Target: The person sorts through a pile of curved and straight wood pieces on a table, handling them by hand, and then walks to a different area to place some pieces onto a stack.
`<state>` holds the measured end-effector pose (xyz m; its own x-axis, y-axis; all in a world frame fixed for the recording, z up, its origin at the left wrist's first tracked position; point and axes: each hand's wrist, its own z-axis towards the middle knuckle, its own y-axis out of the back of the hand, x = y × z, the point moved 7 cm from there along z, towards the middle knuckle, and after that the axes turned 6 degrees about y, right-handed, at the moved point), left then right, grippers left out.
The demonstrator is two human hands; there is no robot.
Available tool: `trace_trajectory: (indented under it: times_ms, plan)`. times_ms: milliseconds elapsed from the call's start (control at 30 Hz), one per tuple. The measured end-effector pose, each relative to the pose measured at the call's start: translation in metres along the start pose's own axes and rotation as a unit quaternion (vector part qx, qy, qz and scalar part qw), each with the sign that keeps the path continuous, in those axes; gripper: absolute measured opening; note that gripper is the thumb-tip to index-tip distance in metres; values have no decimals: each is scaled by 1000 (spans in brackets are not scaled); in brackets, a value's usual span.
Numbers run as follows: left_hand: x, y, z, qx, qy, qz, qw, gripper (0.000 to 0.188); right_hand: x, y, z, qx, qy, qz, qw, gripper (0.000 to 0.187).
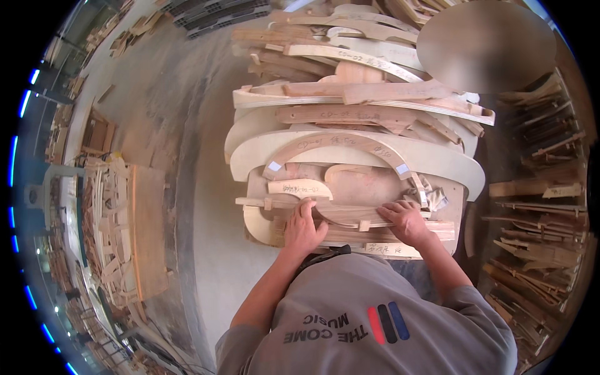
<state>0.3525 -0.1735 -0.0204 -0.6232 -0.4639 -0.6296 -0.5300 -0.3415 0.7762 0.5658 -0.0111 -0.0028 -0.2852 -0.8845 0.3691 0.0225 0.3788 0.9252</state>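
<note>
Woodworking shop, large in scale; curved wooden pieces (331, 157) stacked high, several bearing handwritten marks (347, 115); long boards and strips (537, 230) ranked along the right side; another heap of cut wood (112, 228) at left; dark slatted pallets (215, 15) at the far end; bare, scuffed hard floor (215, 294), a loose offcut (105, 94) lying on it; bright strips of light (24, 104) down the left edge.
</note>
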Motion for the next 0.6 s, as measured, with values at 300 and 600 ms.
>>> trace_trajectory:
  times_ms: [300,600]
  plan:
    - [-14,-10,-1,89,-77,85,989,48,-9,-3,25,116,-34,73,990,73]
    - [-32,2,-12,60,-160,43,984,35,-64,43,83,-240,-111,12,964,64]
